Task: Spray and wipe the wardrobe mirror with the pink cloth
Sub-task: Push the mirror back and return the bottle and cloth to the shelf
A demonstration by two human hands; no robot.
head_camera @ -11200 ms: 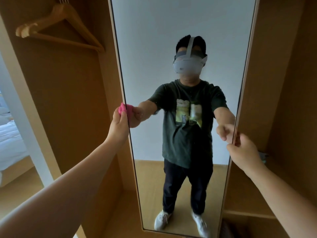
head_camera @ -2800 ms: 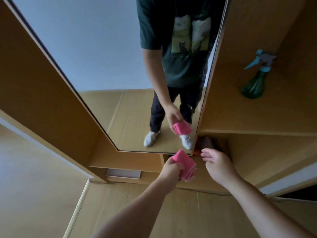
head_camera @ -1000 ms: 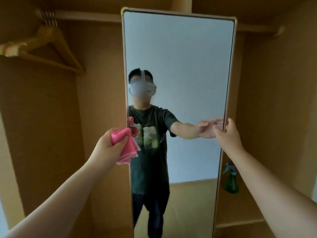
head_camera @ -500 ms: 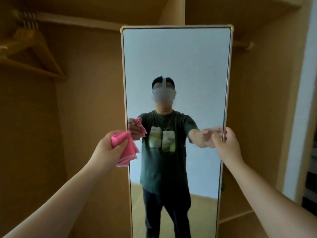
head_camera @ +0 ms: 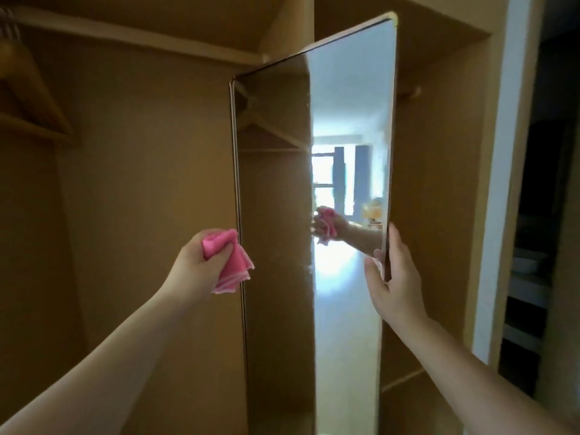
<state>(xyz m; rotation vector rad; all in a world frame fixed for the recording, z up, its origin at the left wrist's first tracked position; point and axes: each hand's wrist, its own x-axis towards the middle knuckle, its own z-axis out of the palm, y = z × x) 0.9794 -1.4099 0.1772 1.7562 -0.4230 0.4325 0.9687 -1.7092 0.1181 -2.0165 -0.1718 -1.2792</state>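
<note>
Swung outward since a moment ago, the mirror is gripped at three o'clock by the right hand; the left hand clutches the pink cloth. Fingers risk smudging the glass.

We see the mirror as smooth, glossy glass with a thin metallic edge. The pink cloth looks soft, matt fabric. The wardrobe panels show matt, smooth wood laminate.

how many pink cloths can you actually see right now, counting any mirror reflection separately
2. The real pink cloth is bunched in the left hand, beside the mirror's left edge. Its reflection shows in the glass, mid-height.
</note>
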